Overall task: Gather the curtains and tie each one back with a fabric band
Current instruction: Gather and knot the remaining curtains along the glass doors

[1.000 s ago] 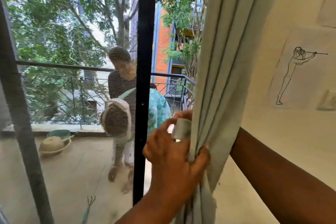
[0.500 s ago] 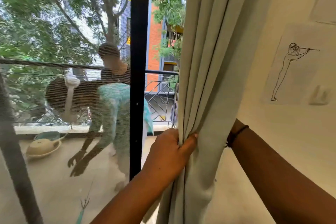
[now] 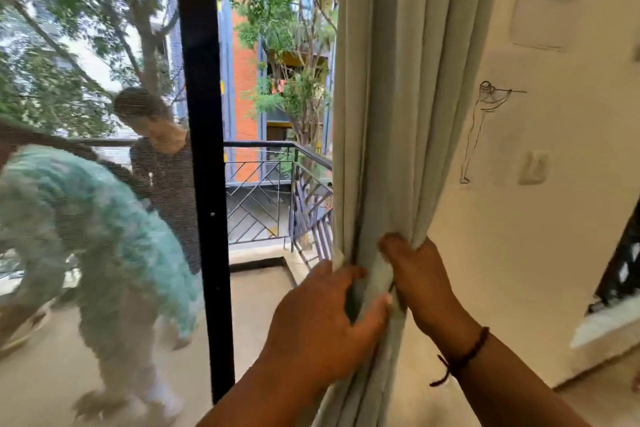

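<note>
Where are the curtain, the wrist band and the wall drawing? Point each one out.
curtain (image 3: 398, 114), head view, on the gathered folds above the hands.
wrist band (image 3: 465, 354), head view, on the dark beads across the right wrist.
wall drawing (image 3: 479, 128), head view, on the sketched figure's torso.

Bare forearms, dark beaded bracelet (image 3: 465, 352) with loose cord on right wrist

- Bright daylight comes through the window (image 3: 104, 114).
- People outside are blurred.
- Wide-angle lens bends the frame (image 3: 204, 149) and curtain (image 3: 391, 97).
</note>
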